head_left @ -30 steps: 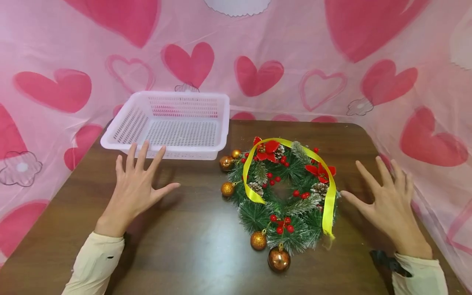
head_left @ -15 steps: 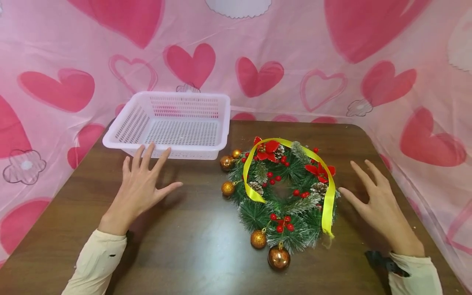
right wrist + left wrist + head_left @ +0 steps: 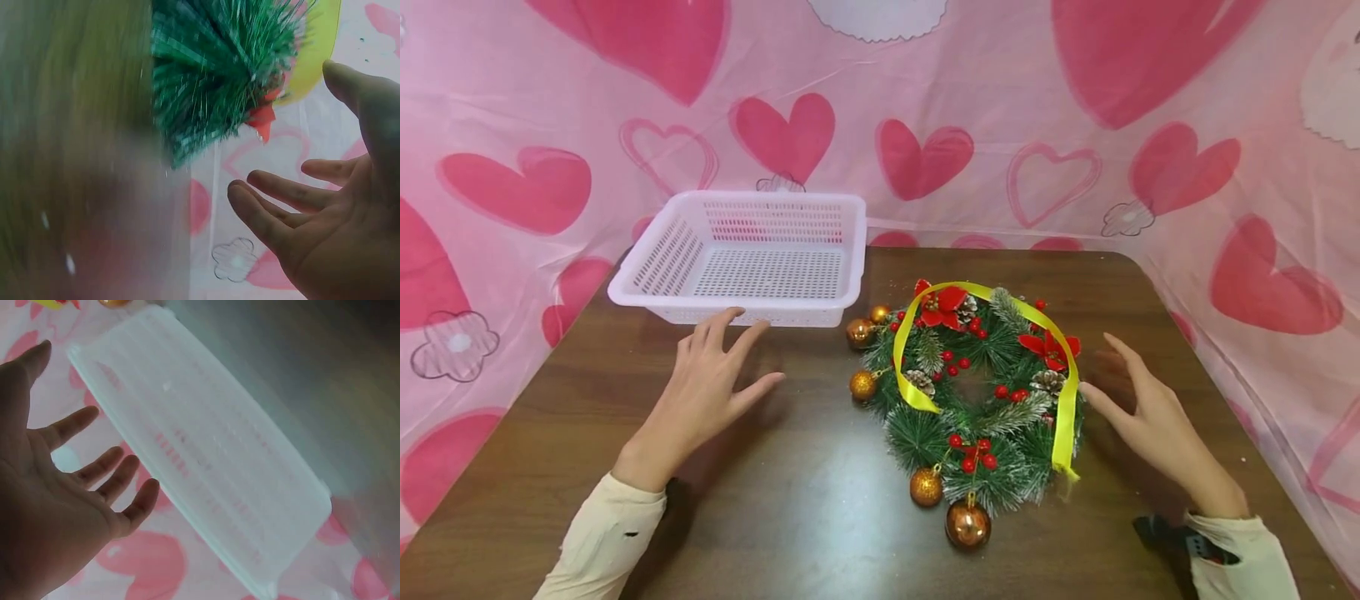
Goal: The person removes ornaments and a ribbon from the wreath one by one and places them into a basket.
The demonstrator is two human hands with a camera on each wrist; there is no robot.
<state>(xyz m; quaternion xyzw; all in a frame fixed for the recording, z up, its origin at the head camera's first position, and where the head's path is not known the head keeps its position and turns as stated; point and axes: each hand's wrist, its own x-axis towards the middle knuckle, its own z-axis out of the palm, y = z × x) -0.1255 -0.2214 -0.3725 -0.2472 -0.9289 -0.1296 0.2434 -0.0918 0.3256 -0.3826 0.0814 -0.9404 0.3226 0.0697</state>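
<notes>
A green wreath (image 3: 917, 437) with red flowers, berries, pine cones and copper-gold balls lies on the table, right of centre. A yellow ribbon (image 3: 1064, 425) loops over its upper part and hangs down its right side. My right hand (image 3: 1165, 433) hovers beside the wreath's right edge, thumb tip close to the ribbon, fingers loosely bent, holding nothing. To the left, my left hand (image 3: 696, 400) hovers over the table in front of the white basket (image 3: 752, 317), fingers spread and relaxed. In the left wrist view its fingers hold nothing, with the basket beyond them.
The white slotted basket stands at the back left of the brown table (image 3: 820, 550). A pink cloth (image 3: 985, 83) printed with hearts hangs behind and along the sides. Two copper-gold balls, one large (image 3: 967, 525), rest at the wreath's front edge.
My left hand has shifted right and slightly toward me, its fingers bending a little. My right hand has moved left, nearer the wreath, its fingers bending more. Wreath and basket stay put.
</notes>
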